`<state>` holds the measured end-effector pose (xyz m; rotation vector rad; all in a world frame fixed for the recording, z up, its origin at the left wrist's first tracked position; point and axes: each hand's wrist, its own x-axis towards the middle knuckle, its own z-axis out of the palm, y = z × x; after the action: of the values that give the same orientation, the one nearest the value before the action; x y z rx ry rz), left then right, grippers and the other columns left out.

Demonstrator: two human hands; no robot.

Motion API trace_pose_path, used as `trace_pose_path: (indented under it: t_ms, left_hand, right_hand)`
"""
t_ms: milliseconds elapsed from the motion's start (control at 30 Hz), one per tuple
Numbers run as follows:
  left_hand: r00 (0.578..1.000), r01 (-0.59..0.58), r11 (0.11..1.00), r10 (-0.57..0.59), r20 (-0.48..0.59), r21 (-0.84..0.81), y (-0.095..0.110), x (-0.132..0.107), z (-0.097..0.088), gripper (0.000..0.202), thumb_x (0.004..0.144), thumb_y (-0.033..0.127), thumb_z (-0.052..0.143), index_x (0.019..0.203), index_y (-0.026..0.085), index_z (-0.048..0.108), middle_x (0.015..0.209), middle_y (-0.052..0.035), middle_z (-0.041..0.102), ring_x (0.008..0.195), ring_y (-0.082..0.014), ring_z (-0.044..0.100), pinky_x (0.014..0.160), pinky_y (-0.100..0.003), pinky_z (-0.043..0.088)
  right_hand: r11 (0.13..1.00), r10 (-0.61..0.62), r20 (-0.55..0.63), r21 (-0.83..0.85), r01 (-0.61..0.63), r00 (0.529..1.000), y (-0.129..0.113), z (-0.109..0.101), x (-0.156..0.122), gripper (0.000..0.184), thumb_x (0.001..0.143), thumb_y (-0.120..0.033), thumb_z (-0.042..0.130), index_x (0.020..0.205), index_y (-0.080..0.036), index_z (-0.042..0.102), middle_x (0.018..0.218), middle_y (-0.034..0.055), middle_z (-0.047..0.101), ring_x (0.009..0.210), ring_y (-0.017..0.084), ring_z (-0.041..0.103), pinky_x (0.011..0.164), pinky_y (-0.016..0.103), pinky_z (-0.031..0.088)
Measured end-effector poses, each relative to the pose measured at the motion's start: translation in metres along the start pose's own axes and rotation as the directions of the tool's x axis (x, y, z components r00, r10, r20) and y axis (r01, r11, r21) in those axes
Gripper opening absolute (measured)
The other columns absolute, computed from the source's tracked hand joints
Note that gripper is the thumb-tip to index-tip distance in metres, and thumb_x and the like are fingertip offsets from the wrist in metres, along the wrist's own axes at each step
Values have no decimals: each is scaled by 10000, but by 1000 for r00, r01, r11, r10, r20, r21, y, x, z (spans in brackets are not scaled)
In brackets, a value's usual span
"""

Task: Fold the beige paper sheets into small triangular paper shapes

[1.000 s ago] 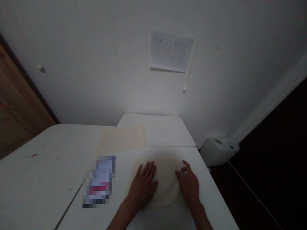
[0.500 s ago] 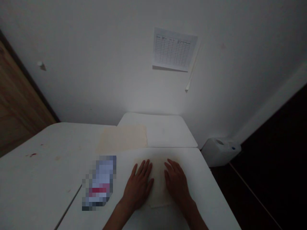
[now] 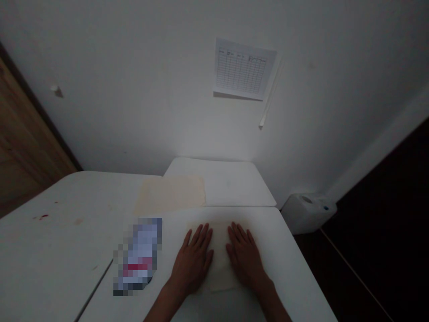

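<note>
A pale cream folded cloth (image 3: 219, 250) lies on the white table (image 3: 284, 250) in front of me. My left hand (image 3: 194, 261) rests flat on its left part, fingers stretched out. My right hand (image 3: 244, 259) lies flat on its right part, fingers spread, close beside the left. Neither hand holds anything. A second cream cloth (image 3: 170, 194) lies flat further back on the table.
A blurred rectangular object (image 3: 139, 255) lies left of my hands. A smaller white surface (image 3: 221, 181) stands against the wall. A printed sheet (image 3: 243, 69) hangs on the wall. A white plastic canister (image 3: 308, 210) sits on the dark floor at right. A wooden panel (image 3: 20, 147) is at left.
My right hand has slid left across the cloth toward the left hand, and the cloth now looks narrower, its right part folded over. The left hand has barely moved.
</note>
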<state>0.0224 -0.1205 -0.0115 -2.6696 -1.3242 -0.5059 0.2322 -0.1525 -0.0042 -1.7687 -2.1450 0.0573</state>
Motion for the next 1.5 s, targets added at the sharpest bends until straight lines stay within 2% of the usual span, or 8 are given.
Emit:
trace_pose_path:
  t_ms: [133,267,467,700,933,1067,1300,1500]
  left_hand:
    - [999,50,999,-50,-9,-18,2,0,1,552,940,394,388,1464,236,317,1542,-75,282,1418,-292,224,1136,-504,223]
    - [976,216,976,-217,-23,-25,5,0,2,629,884,477,457,1420,154,396,1529,-148,291,1414,-365,195,1118,-532,239]
    - [945,323,946,-322,-61,-3,6,0,3,692,853,534,468,1369,74,437,1484,-230,336,1397,-406,216,1103,-544,245]
    - [936,319,943,-329,-123,-91,0,-3,7,698,837,508,517,1394,123,351,1488,-211,330,1384,-380,271,1093,-535,285]
    - [894,334,862,-417,-160,-380,-3,0,-3,526,867,325,509,1354,221,340,1469,-133,329,1345,-316,360,1039,-521,401]
    - [833,332,775,-509,-218,-538,-5,4,-9,449,848,288,497,1280,207,404,1436,-135,317,1340,-304,354,1017,-500,439]
    - [706,469,496,-708,-28,-731,-16,6,-15,556,789,458,577,1240,165,440,1081,-113,611,860,-242,657,756,-421,562]
    - [722,481,486,-692,16,-729,-19,7,-23,528,765,429,579,1220,184,472,839,-31,660,674,-198,650,651,-340,527]
  right_hand:
    - [981,181,-129,-53,-189,975,28,1,-6,507,944,-420,402,1370,-156,483,1467,131,398,1353,291,353,1100,493,253]
    - [940,316,-239,-52,-337,918,41,-3,-8,530,892,-494,480,1272,-135,567,1338,155,531,1244,312,459,1027,456,354]
    - [958,278,-247,5,-286,928,40,-7,-5,454,878,-451,508,1205,-152,606,1218,128,610,1154,295,510,985,427,382]
    - [965,263,-245,46,-259,933,41,-8,-7,447,868,-442,523,1211,-165,598,1203,107,623,1137,283,519,989,421,382]
    - [959,283,-250,93,-268,926,34,-10,-6,371,892,-369,482,1180,-177,614,1151,94,649,1083,266,548,966,406,400]
    - [949,309,-262,143,-280,914,33,-9,-6,398,892,-363,471,1209,-156,593,1160,96,644,1088,260,547,963,402,412]
    - [920,367,-299,259,-295,881,36,-7,-5,435,873,-339,460,1261,-160,542,1215,107,603,1135,261,533,991,416,406]
    - [876,420,-383,408,-257,823,37,-12,-3,427,836,-317,499,1236,-173,540,1214,116,578,1059,252,559,898,404,466]
